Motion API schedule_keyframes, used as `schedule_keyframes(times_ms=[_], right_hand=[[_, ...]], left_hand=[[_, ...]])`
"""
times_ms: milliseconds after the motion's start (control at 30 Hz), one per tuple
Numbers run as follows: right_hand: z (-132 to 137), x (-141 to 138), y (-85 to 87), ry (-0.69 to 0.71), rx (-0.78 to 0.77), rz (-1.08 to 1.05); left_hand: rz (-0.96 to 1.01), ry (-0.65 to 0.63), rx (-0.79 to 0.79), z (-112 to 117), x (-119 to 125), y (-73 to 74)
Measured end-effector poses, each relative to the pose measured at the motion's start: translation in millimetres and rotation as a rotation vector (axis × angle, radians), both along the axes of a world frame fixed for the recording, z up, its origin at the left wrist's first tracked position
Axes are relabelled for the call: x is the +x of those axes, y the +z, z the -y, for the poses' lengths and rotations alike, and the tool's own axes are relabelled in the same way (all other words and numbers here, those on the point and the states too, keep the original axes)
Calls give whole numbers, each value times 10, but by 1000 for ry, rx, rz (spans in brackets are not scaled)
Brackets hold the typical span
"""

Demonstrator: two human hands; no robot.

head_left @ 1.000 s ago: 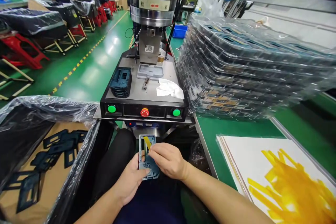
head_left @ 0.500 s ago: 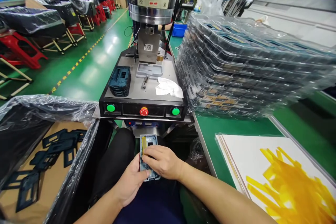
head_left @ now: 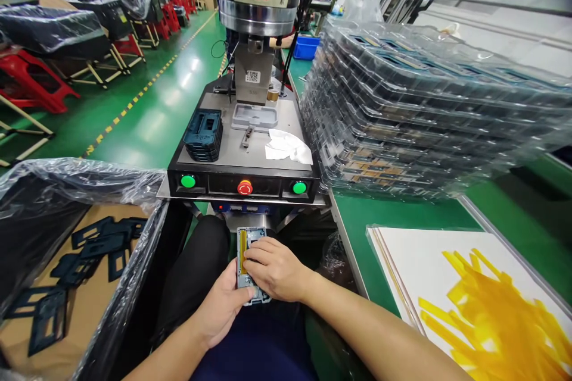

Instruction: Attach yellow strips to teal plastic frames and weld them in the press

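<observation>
A blue-grey plastic housing [head_left: 257,234] is held over my lap, with a narrow yellow strip [head_left: 243,248] lying lengthwise along its left side. My left hand [head_left: 226,297] grips the housing at its lower left, the thumb lying across the bottom end. Over the housing's right side, my right hand [head_left: 277,268] is closed, its bent fingertips pressed at the inner edge of the yellow strip. The right fingers hide the middle of the housing, and whether they pinch anything small cannot be seen.
Ahead stands a press [head_left: 257,12] with a grey fixture [head_left: 254,118], stacked dark housings [head_left: 203,131], white cloth [head_left: 288,147] and front buttons. Stacked clear trays [head_left: 424,119] and yellow strips [head_left: 496,303] on a white board lie right. A plastic-lined bin [head_left: 111,321] holds dark frames at left.
My right fingers have shifted slightly right off the yellow strip, so more of it shows. My left hand keeps its grip on the housing.
</observation>
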State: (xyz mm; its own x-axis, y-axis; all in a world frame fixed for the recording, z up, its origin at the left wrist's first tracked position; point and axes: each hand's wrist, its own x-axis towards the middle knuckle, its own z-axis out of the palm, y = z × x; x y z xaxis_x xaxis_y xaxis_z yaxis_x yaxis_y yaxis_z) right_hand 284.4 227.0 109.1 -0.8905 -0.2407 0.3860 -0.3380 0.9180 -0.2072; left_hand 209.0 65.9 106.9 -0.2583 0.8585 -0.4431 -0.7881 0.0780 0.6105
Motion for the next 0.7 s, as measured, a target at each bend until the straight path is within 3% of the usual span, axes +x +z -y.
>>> schedule_keyframes(times_ms=[200, 500, 700], right_hand=[[24, 10, 42, -14, -3, 2], [16, 18, -25, -43, -95, 7], [50, 51, 9, -181, -238, -17]], left_hand=[[-40, -10, 11, -7, -7, -10], [-13, 3, 24, 13, -8, -29], [57, 126, 14, 10, -84, -92]])
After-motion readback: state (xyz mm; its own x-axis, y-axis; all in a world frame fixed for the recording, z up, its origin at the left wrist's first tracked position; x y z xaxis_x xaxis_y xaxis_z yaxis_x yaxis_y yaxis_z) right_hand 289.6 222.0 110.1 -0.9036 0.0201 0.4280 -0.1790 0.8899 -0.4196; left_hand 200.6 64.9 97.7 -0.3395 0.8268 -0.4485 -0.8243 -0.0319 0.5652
